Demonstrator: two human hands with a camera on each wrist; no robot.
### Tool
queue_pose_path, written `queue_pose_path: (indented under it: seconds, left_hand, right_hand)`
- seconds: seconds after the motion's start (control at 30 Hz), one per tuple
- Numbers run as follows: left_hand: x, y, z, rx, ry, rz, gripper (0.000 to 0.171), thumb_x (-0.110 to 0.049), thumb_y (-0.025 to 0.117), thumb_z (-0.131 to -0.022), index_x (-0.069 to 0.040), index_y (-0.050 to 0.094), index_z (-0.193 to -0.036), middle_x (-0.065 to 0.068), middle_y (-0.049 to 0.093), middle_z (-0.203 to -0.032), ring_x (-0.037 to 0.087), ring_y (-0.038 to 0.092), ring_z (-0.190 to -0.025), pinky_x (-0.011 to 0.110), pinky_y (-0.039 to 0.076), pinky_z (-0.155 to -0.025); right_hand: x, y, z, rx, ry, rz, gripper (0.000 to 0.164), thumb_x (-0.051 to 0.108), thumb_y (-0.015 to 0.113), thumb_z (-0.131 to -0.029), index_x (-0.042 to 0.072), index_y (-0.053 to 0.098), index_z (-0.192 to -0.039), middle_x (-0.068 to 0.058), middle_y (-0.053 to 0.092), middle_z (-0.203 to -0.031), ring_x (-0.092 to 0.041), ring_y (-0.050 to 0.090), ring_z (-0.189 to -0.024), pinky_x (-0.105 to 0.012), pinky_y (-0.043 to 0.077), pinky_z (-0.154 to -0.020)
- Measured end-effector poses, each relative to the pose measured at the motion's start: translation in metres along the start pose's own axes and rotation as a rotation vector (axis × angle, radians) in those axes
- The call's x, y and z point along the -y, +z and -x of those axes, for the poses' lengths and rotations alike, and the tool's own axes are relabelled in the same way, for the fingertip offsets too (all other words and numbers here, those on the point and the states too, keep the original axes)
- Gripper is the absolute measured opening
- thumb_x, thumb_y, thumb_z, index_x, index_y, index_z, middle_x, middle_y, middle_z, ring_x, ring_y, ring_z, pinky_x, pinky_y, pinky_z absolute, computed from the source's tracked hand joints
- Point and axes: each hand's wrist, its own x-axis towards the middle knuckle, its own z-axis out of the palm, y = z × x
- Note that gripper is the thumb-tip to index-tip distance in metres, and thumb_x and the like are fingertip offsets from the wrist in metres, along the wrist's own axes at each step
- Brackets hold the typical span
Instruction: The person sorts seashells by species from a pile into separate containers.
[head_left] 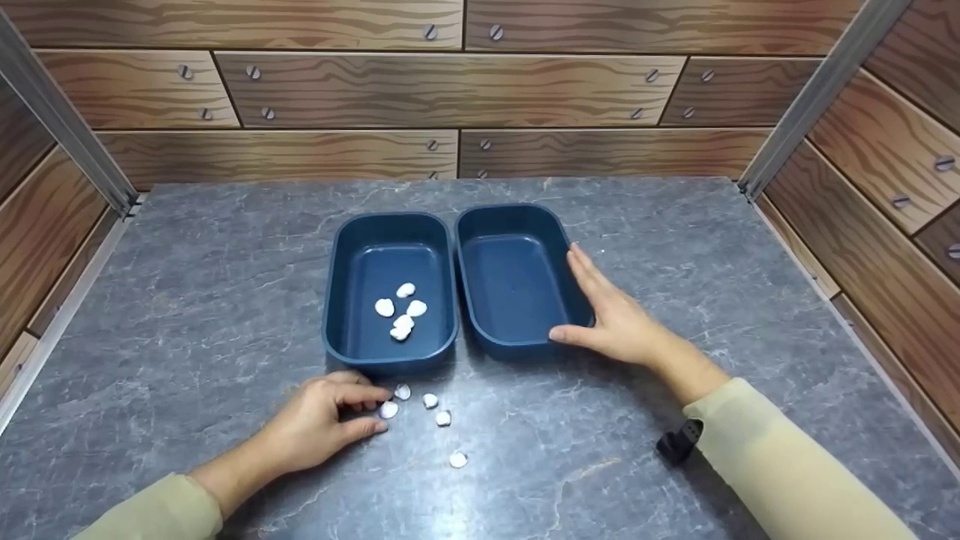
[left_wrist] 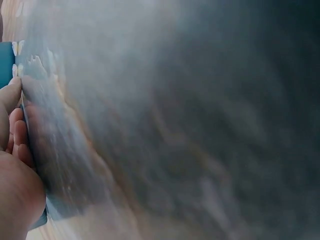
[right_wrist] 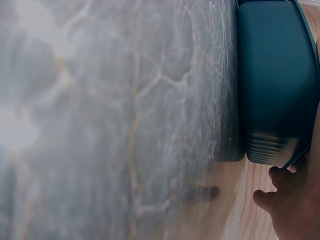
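Observation:
My left hand (head_left: 322, 416) rests low over the table, in front of the left blue bin (head_left: 390, 364). Its thumb and index fingertip stand apart beside a small white shell-like piece (head_left: 388, 409); another white piece (head_left: 403, 391) lies close to the index tip. Inside the left bin is a small group of similar white pieces (head_left: 406, 290). The right blue bin (head_left: 514, 285) holds nothing visible. Against its right side lie the extended fingers of my right hand (head_left: 619, 322), with the thumb at the front corner. The left wrist view shows the left hand (left_wrist: 15, 150) only at its edge.
More white pieces lie on the grey marbled table (head_left: 225, 300): one (head_left: 430, 401) right of the left hand, another (head_left: 443, 418) beside it, and one (head_left: 458, 460) nearer the front. Wood-patterned walls (head_left: 450, 90) enclose the back and sides. The bins stand side by side.

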Motion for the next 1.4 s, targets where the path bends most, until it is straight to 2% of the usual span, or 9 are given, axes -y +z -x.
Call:
queue_pose_path:
  seconds: [0.23,0.37,0.6,0.93,1.07,1.23,1.4]
  left_hand:
    - [0.000,0.001,-0.002,-0.014,0.009,-0.007,0.023,-0.016,0.088,-0.089,-0.013,0.084,-0.112,-0.007,0.069,-0.094,0.009,0.063,-0.083,0.029,0.056,-0.075]
    - [0.000,0.002,-0.002,-0.012,0.002,-0.014,0.022,-0.017,0.087,-0.090,-0.014,0.084,-0.112,-0.008,0.069,-0.095,0.009,0.064,-0.083,0.029,0.057,-0.075]
    - [-0.001,0.003,-0.001,-0.022,0.010,-0.016,0.020,-0.018,0.086,-0.091,-0.016,0.084,-0.111,-0.008,0.070,-0.094,0.009,0.064,-0.082,0.029,0.057,-0.073]
    - [-0.005,0.001,0.000,-0.008,0.008,-0.023,0.017,-0.016,0.087,-0.091,-0.017,0.084,-0.108,-0.008,0.068,-0.092,0.008,0.063,-0.080,0.027,0.056,-0.069]
    - [-0.011,0.000,0.000,-0.008,0.003,0.017,0.017,-0.014,0.087,-0.090,-0.016,0.084,-0.107,-0.008,0.068,-0.091,0.005,0.063,-0.079,0.026,0.057,-0.069]
    - [-0.026,0.002,-0.002,-0.021,0.054,0.063,0.017,-0.012,0.086,-0.090,-0.015,0.084,-0.107,-0.009,0.070,-0.094,0.006,0.066,-0.082,0.027,0.060,-0.071]
    - [-0.050,-0.002,-0.018,-0.035,0.121,0.061,0.017,-0.013,0.085,-0.092,-0.015,0.084,-0.109,-0.011,0.071,-0.096,0.008,0.068,-0.084,0.031,0.061,-0.072]
  right_hand:
    - [0.000,-0.002,0.000,-0.009,-0.001,-0.021,0.117,0.058,0.078,-0.092,0.011,0.007,-0.172,-0.008,0.000,-0.179,-0.036,0.015,-0.161,-0.063,0.022,-0.124]
    - [-0.001,-0.001,0.001,-0.015,-0.006,-0.016,0.116,0.059,0.077,-0.092,0.010,0.008,-0.172,-0.010,0.001,-0.179,-0.038,0.016,-0.160,-0.065,0.022,-0.124]
    - [-0.001,0.000,0.001,-0.012,-0.005,-0.014,0.117,0.059,0.078,-0.091,0.010,0.008,-0.172,-0.005,-0.001,-0.179,-0.038,0.016,-0.160,-0.064,0.022,-0.124]
    - [-0.002,0.002,0.000,-0.020,-0.007,-0.010,0.117,0.059,0.077,-0.092,0.009,0.009,-0.171,-0.006,0.000,-0.179,-0.039,0.018,-0.159,-0.066,0.024,-0.123]
    - [-0.002,0.003,-0.001,-0.019,-0.006,-0.017,0.116,0.059,0.076,-0.092,0.008,0.009,-0.171,-0.006,-0.001,-0.179,-0.039,0.017,-0.160,-0.066,0.023,-0.123]
    - [-0.003,0.003,-0.001,-0.021,-0.012,-0.019,0.116,0.058,0.077,-0.092,0.006,0.009,-0.171,-0.008,0.001,-0.179,-0.039,0.017,-0.160,-0.066,0.024,-0.123]
    - [-0.002,0.003,0.000,-0.013,-0.001,-0.017,0.119,0.061,0.077,-0.091,0.007,0.008,-0.171,-0.007,0.000,-0.179,-0.039,0.017,-0.160,-0.065,0.023,-0.123]
